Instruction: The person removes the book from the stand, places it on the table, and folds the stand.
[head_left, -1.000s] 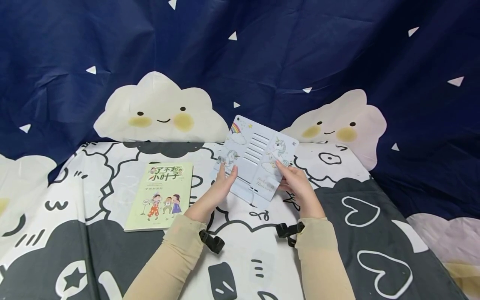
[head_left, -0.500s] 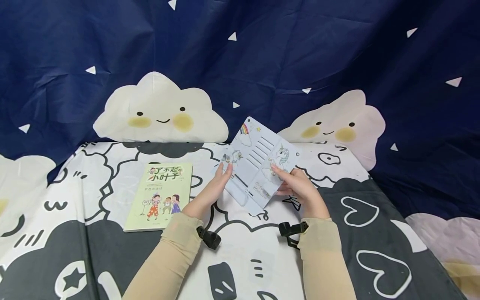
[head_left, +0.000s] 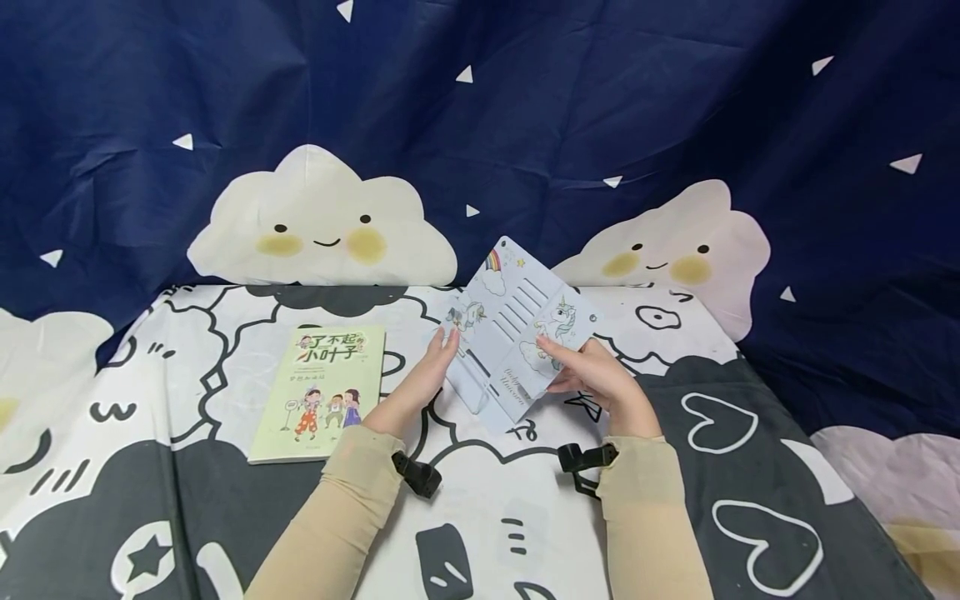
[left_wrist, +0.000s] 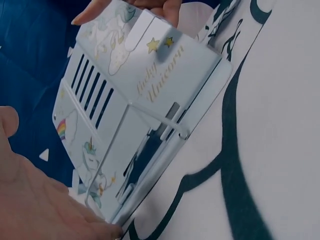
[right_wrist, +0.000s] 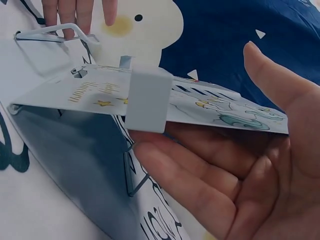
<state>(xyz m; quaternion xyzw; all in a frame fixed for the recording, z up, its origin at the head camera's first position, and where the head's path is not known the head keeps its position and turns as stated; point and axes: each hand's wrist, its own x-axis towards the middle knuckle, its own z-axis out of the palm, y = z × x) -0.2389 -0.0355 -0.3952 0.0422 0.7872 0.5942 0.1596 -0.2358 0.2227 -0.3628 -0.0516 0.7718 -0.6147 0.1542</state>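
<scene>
A white metal book stand point(head_left: 510, 329) with unicorns, a rainbow and a row of slots hangs tilted above the cloth, one corner up. My left hand point(head_left: 416, 379) holds its left edge, thumb toward the front; the fingers point(right_wrist: 82, 15) look fairly straight in the right wrist view. At the right edge, my right hand point(head_left: 611, 383) grips the stand, thumb on the front side and fingers point(right_wrist: 185, 185) curled underneath. A wire page holder point(left_wrist: 155, 117) crosses the lower ledge in the left wrist view. A white clip-like tab point(right_wrist: 149, 100) sits on one edge.
A pale green book point(head_left: 318, 392) with cartoon children lies flat on the patterned cloth point(head_left: 480, 517), left of my hands. Behind stands a navy curtain point(head_left: 525, 100) with cloud and triangle prints. Black straps point(head_left: 588, 458) with cameras are on both wrists.
The book stand has turned clockwise in the hands, its top corner shifting right and slightly down. My left hand has moved slightly left, and the right thumb lies farther left. The green book stays put.
</scene>
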